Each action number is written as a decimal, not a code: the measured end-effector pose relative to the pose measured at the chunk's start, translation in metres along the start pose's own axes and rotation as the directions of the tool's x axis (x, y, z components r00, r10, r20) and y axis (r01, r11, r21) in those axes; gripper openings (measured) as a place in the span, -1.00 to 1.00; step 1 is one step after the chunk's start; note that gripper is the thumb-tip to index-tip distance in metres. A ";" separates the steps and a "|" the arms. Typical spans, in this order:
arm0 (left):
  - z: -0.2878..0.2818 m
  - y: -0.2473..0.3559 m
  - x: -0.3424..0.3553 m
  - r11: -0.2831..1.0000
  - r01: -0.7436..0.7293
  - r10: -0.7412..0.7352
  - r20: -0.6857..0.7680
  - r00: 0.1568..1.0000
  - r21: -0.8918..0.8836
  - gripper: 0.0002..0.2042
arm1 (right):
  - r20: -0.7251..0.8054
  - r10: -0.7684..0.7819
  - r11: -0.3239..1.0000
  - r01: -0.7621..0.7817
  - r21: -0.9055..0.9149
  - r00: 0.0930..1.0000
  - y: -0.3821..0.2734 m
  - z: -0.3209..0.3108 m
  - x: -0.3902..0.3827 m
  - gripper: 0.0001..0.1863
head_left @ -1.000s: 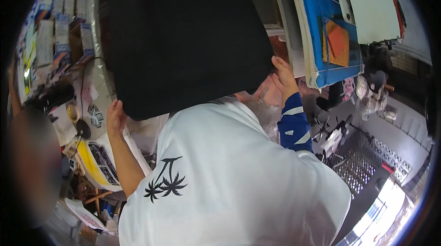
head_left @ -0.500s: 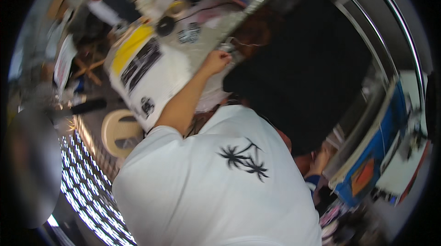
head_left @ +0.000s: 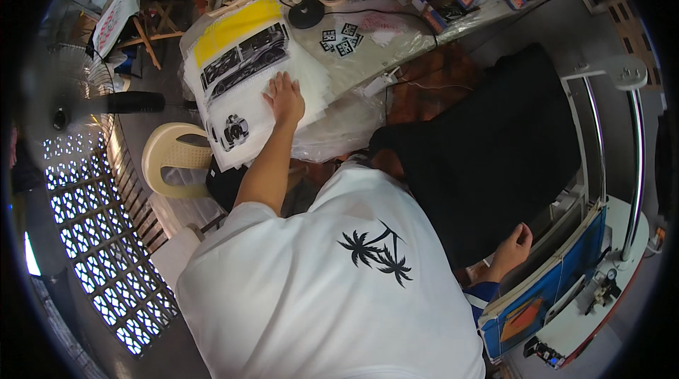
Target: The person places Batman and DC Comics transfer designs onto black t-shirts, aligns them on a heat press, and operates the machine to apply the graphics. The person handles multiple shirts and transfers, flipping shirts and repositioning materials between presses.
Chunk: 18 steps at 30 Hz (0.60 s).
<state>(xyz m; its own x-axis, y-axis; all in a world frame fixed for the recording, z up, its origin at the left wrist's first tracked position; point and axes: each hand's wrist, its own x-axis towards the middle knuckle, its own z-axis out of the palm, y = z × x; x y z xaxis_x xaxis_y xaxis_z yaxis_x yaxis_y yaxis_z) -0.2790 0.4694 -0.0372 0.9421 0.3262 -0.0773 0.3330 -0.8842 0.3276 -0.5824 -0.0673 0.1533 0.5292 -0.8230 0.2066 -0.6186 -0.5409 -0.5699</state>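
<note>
Glossy clear plastic transfer sheets (head_left: 247,89) under left hand (head_left: 285,98); printed car graphics, smooth. Matt black cloth garment (head_left: 488,159) gripped by right hand (head_left: 513,248); beside it, shiny metal press rails (head_left: 636,167).

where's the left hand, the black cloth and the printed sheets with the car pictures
left hand (head_left: 285,98): head view, back of the hand, flat on the sheets
black cloth (head_left: 488,159): head view, middle of the fabric
printed sheets (head_left: 237,60): head view, on the car picture below the yellow band
</note>
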 end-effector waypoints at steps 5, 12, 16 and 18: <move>-0.031 -0.120 0.039 0.666 0.231 -0.338 -0.011 0.941 -0.710 -0.46 | 0.074 -0.099 0.994 0.095 0.054 0.992 -0.016 0.017 0.009 -0.78; -0.210 -0.126 0.056 -0.058 -0.155 -0.150 -0.145 0.978 -0.986 -0.63 | 0.036 -0.205 0.947 0.189 0.261 0.978 -0.034 0.036 0.010 -0.82; -0.297 0.087 -0.052 0.430 -0.372 -0.244 -0.503 0.829 -0.823 -0.57 | 0.051 -0.310 0.866 0.260 0.427 0.949 -0.081 0.025 0.018 -0.89; -0.285 0.164 -0.098 0.477 -0.398 0.083 -0.411 0.908 -0.784 -0.63 | 0.173 -0.223 0.780 0.069 0.622 0.959 -0.088 0.025 0.014 -0.87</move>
<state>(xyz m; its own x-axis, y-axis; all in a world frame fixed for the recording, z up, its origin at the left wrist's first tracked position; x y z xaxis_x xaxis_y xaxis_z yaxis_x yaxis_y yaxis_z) -0.3273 0.3880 0.2924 0.8671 0.3603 0.3441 -0.2467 -0.2896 0.9248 -0.5062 -0.0264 0.1863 0.7458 -0.6392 0.1877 -0.0844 -0.3701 -0.9252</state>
